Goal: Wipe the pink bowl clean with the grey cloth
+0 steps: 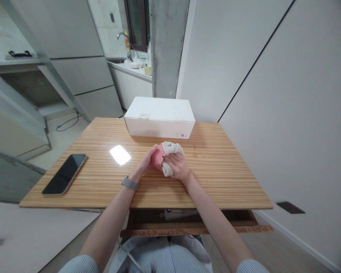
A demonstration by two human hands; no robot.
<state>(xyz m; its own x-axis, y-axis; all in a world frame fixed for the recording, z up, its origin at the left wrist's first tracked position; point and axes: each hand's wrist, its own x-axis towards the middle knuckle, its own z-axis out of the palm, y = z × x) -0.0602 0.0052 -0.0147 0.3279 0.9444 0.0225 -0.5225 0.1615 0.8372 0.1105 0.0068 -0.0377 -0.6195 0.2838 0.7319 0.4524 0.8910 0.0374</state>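
Observation:
My left hand (146, 161) curls around the left side of a small pink object (158, 157), whose kind I cannot make out. A crumpled white cloth (172, 147) lies against its right side. The fingers of my right hand (179, 166) press the cloth to the pink object, with folds showing above and below them. Both hands are over the middle of the wooden table (216, 163), just in front of a long white box (159, 128).
A black-screened phone (64, 174) lies at the table's left. Below the front edge, a drawer (170, 228) stands pulled out with a white item inside. A white wall (295, 113) borders the right side. Behind, a sink tap (127, 43) rises from a counter.

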